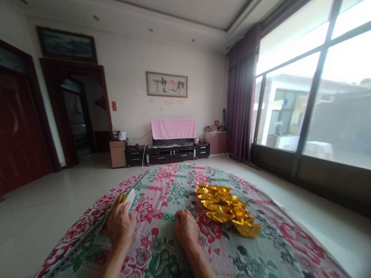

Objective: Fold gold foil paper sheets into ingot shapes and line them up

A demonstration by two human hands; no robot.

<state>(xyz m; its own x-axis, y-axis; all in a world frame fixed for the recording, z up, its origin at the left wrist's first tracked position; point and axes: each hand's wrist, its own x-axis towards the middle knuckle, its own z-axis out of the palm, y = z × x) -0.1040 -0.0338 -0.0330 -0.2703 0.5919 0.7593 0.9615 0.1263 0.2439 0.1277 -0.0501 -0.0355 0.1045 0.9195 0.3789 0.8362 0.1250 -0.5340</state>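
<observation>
My left hand (120, 224) is at the left side of the cloth, its fingers closed on gold foil paper (121, 199). A white corner of a sheet (131, 196) sticks up beyond the fingertips, and the hand covers much of the stack. Near the middle, my right hand (186, 228) rests on the cloth with its fingers curled in; nothing shows in it. To its right lie several folded gold paper ingots (219, 217), set close together in overlapping rows.
The flowered cloth (162, 216) covers a rounded surface in front of me. Beyond the pale floor (87, 179), a low black cabinet (162, 157) stands against the wall, with a pink towel (174, 128) draped above it. Large windows (333, 96) and a purple curtain (242, 96) are on the right.
</observation>
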